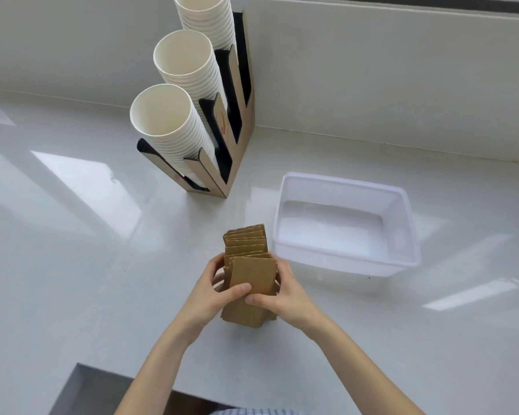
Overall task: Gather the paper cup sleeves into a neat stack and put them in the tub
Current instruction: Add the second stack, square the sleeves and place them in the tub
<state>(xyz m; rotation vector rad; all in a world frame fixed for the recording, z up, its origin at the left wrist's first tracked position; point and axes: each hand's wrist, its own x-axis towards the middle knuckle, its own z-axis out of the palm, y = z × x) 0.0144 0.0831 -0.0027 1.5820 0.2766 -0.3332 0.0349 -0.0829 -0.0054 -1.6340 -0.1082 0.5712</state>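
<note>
The sleeves point(250, 266), light, stiff and apt to fan out, are clamped at both sides by the left hand point(219, 290) and right hand point(285, 292), beside the tub point(408, 232)

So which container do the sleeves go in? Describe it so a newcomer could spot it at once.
Start at the white counter and find the tall cardboard cup holder at the back. To its right, nearer the person, sits the tub, just right of the brown sleeves held in both hands. It is the only low, translucent white rectangular box, and it is empty.
</note>
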